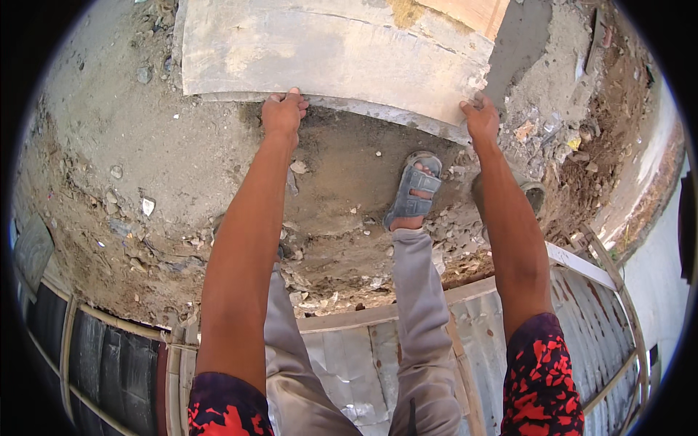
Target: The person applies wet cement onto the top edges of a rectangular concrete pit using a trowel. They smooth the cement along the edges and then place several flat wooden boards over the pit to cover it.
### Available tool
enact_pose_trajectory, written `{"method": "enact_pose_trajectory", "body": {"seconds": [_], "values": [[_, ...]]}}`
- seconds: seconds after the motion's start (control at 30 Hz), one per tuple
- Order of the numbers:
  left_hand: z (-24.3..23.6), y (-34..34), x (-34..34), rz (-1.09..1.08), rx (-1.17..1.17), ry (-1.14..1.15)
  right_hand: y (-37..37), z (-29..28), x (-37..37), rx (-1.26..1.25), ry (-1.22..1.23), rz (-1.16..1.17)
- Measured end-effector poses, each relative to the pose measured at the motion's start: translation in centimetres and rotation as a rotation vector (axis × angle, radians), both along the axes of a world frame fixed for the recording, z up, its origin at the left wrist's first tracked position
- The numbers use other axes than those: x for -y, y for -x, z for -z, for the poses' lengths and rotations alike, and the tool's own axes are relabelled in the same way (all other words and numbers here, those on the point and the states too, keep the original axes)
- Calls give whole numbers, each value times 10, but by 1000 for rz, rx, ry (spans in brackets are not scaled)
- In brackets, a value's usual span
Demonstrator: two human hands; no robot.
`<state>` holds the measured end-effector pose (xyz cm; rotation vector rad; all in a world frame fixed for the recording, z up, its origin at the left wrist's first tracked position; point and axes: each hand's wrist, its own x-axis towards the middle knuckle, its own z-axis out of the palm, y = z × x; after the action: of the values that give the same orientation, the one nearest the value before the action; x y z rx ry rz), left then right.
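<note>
A large, worn, pale grey flat board (320,54), perhaps plywood, spreads across the top of the view. Its near edge is lifted off the dirt, with shadow beneath. Below that edge shows a thin grey strip, either a second sheet or the board's underside; I cannot tell which. My left hand (282,116) is closed on the near edge, left of its middle. At the near right corner, my right hand (480,120) grips the edge, thumb and fingers around it. The parts of the fingers behind the board are hidden.
My sandalled foot (416,185) stands on uneven dirt (131,174) strewn with stones. A brownish wood panel (476,14) lies at the board's far right. Smooth grey mortar-like ground (523,36) lies beside it. Corrugated metal sheets (349,363) with wooden rails lie lower down behind my legs.
</note>
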<state>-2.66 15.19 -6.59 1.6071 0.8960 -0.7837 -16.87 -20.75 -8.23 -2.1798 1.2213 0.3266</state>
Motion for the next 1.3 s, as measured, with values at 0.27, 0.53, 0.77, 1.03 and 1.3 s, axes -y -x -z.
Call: {"method": "enact_pose_trajectory", "body": {"seconds": [0.27, 0.53, 0.77, 1.03, 1.3], "values": [[-6, -15, -3, 163, -14, -78, -3, -8, -7, -38, 45, -65], [-7, -15, 7, 81, -35, -33, 5, 6, 13, -15, 44, -72], [-6, -17, 8, 111, -42, -42, 10, 8, 9, 13, 30, -5], [1, -16, -9, 268, -24, -111, 7, 17, 10, 23, -42, 4], [-34, 50, -49, 301, -5, 84, 43, -30, -41, 132, 171, -213]]}}
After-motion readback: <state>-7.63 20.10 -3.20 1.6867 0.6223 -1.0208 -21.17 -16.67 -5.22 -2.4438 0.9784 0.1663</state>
